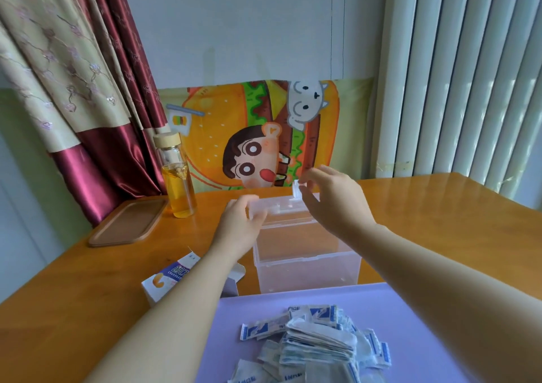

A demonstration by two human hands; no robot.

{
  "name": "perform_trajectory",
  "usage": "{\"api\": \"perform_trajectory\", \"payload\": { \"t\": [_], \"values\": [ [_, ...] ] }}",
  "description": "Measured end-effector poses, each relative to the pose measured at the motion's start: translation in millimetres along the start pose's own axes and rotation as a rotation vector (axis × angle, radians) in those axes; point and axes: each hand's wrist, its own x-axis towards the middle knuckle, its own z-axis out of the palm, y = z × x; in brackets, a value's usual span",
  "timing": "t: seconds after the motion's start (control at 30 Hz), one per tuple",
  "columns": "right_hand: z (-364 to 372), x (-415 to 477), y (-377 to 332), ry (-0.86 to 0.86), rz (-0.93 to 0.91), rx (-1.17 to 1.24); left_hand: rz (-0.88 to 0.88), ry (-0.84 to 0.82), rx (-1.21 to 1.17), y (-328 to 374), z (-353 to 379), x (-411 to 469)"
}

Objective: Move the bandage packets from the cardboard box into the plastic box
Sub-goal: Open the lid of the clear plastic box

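Bandage packets (316,344) heaped loose on the purple mat (234,309), probably light, flat and slippery, so we'd pinch small stacks edgewise; clear plastic box (308,268) looks empty, our left hand (239,230) at its lid (281,206), grip too blurred to tell, right hand (334,203) spread, holding nothing; cardboard box (164,283) open-flapped, inside hidden.

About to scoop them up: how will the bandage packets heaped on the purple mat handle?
The bandage packets look thin and flat, so probably light and floppy. They lie loose and overlapping, so a handful may slide apart and shed some.
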Motion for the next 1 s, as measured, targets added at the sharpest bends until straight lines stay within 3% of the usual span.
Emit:
{"api": "perform_trajectory", "payload": {
  "t": [0.07,0.2,0.27,0.43,0.67,0.77,0.87,1.0],
  "values": [
    [-1,-22,7,-0.078,-0.022,0.01,-0.066,0.019,-0.061,5,-3,13],
    [7,-62,29,-0.586,0.057,-0.124,-0.249,0.034,-0.278,9,0,33],
    [9,-73,32,-0.664,0.061,-0.102,-0.294,0.024,-0.281,9,7,37],
    [13,-81,35,-0.602,0.057,-0.022,-0.244,-0.099,-0.117,0,28,18],
    [15,-84,37,-0.562,0.022,-0.02,-0.135,-0.212,-0.119,-12,29,-12],
    [12,-86,34,-0.577,0.049,-0.013,-0.043,-0.161,-0.082,-7,21,-33],
    [4,-94,26,-0.443,0.014,0.019,0.1,-0.128,-0.065,1,11,-68],
    [-16,-113,-4,-0.444,-0.032,0.126,0.231,-0.247,-0.045,2,4,-121]
  ]
}}
